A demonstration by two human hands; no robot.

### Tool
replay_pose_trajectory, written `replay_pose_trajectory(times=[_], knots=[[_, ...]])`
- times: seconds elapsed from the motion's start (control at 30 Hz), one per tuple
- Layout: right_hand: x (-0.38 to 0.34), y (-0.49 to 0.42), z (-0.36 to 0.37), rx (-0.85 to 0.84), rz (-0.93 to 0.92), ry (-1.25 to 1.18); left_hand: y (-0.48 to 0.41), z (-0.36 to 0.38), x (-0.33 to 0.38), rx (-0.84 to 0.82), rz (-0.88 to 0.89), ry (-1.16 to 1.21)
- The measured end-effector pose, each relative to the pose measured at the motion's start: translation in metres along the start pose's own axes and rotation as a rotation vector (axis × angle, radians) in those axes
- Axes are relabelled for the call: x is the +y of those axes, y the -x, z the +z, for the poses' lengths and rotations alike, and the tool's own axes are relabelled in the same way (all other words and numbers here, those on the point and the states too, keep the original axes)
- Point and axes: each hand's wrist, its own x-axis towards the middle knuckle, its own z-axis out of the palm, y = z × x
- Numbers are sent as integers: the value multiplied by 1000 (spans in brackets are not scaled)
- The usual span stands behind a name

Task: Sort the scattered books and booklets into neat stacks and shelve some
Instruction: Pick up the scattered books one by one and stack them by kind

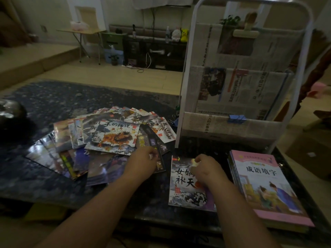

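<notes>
Several picture booklets lie fanned and overlapping on the dark table, the top one showing an orange beast. My left hand rests on the fan's right edge, its fingers curled on a dark booklet. In front of me lies a separate booklet with a wave cover; my right hand sits on its upper part with fingers curled against the cover. A neat stack of pink books stands at the right. Behind it is a white rack lined with newspaper.
A dark rounded object sits at the table's left edge. Blue binder clips hold the newspaper on the rack. Beyond the table are a wooden floor, a folding table and a dark low cabinet. A cardboard box stands at the right.
</notes>
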Motion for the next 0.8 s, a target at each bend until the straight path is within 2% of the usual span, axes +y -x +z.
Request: replay_pose_trajectory(times=[0.17,0.27,0.37,0.53,0.7,0.8], knots=[[-18,6,6,-23,-91,-128,-12,-21,-21,121,61,-348],[-25,7,10,-10,-134,-150,-14,-24,-36,135,99,-512],[-29,9,12,-15,-171,-167,-14,-24,-48,101,33,-581],[-28,10,11,-23,-182,-187,-17,-24,-58,131,55,-634],[-27,10,9,-35,-174,-203,-14,-22,-55,181,216,-678],[-26,10,10,-35,-173,-198,-15,-18,-58,145,217,-706]])
